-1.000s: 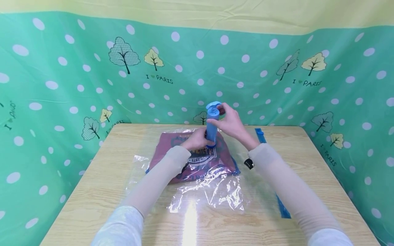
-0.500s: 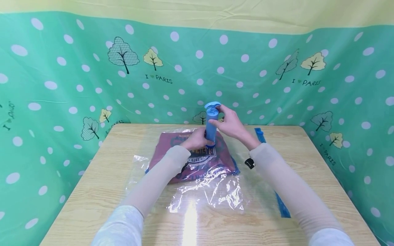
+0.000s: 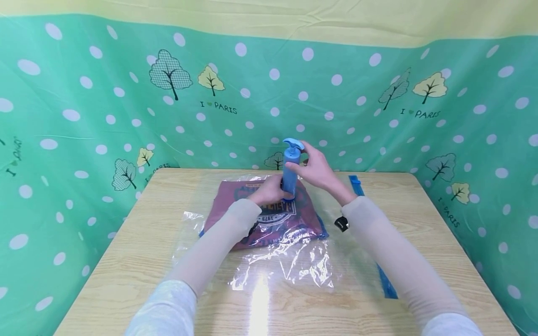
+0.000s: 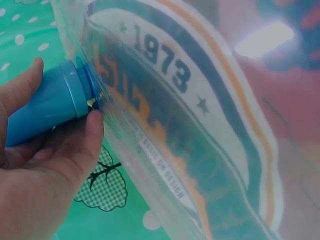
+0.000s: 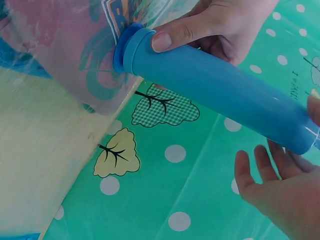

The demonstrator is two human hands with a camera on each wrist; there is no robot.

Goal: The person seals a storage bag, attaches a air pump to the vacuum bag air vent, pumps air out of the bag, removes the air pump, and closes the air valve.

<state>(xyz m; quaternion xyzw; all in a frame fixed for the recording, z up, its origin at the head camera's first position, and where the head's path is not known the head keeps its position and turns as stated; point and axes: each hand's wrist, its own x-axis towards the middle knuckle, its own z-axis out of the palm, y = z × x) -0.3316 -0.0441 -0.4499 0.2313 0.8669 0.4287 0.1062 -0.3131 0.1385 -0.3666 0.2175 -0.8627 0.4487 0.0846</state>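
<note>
A blue hand pump stands nearly upright on a clear plastic bag, its lower end against the bag's blue round valve. Inside the bag lies a folded maroon garment with a printed badge reading 1973. My left hand grips the pump low down, thumb and fingers on either side, as the left wrist view also shows. Up at the top, my right hand holds the pump by its handle end, the thumb against the barrel. Part of the T-shaped handle is hidden by the right fingers.
Under the right forearm, a blue strip runs along the side of a clear sheet. The wooden table ends at a green dotted curtain at the back and both sides.
The pump's T-shaped handle has turned a little and now slants down to the right, with the right fingers shifting slightly. The left hand keeps its grip at the base.
</note>
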